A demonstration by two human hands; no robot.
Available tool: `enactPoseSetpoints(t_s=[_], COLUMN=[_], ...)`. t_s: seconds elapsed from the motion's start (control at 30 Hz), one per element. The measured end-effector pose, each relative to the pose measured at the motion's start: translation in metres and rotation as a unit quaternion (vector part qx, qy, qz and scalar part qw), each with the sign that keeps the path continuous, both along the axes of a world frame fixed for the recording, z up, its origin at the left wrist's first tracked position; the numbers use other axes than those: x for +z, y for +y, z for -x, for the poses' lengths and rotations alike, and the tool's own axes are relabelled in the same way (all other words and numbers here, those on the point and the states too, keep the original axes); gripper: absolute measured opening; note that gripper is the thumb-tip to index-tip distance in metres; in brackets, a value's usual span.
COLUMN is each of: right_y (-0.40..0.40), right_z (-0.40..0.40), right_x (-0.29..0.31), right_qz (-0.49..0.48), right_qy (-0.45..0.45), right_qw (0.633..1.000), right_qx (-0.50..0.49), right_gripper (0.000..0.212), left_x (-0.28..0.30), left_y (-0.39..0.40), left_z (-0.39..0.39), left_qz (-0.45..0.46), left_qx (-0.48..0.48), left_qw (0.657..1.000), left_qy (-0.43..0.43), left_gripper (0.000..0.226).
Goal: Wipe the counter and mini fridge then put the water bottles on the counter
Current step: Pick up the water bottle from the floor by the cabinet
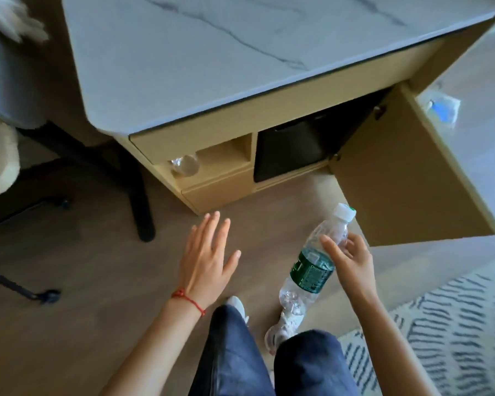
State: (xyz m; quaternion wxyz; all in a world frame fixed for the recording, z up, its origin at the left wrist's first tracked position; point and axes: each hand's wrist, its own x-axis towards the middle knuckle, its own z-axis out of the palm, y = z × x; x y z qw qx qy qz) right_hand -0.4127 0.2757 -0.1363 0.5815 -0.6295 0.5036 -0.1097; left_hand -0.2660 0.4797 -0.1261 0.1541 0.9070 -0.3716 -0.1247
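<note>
My right hand (352,261) grips a clear water bottle (315,261) with a green label and white cap, held tilted above the floor in front of the cabinet. My left hand (206,255) hovers flat and empty, fingers spread, to the left of it. A second clear water bottle (185,166) lies in the cabinet's open shelf at the left. The marble-patterned counter (212,61) fills the top of the view and is bare. The black mini fridge (289,150) sits in the cabinet under it, its front closed.
The wooden cabinet door (406,181) swings open to the right. A blue and white cloth-like thing (443,108) lies on the floor beyond it. A chair with black legs (137,195) stands at left. A patterned rug (455,324) lies at lower right. My legs and white shoes are below.
</note>
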Motion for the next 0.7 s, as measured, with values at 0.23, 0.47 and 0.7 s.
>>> enactPoseSetpoints(t_s=[0.23,0.47,0.7], right_y=[-0.059,-0.115,-0.159], right_z=[0.082,0.181,0.272], right_x=[-0.007,-0.009,0.005], right_qz=[-0.009,-0.007,0.005], right_qy=[-0.001,-0.001,-0.014], right_qw=[0.994,0.974,0.939], right_qx=[-0.111,-0.225,-0.344], right_gripper=[0.038,0.042,0.038], left_x=[0.0,0.001,0.009], left_y=[-0.109,-0.221,-0.313], left_z=[0.044,0.122,0.182], left_qz=[-0.001,-0.007,-0.006], left_qx=[-0.133,-0.249,-0.341], left_qw=[0.991,0.968,0.94], left_qy=[-0.018,-0.008,-0.01], left_gripper=[0.055,0.053,0.057])
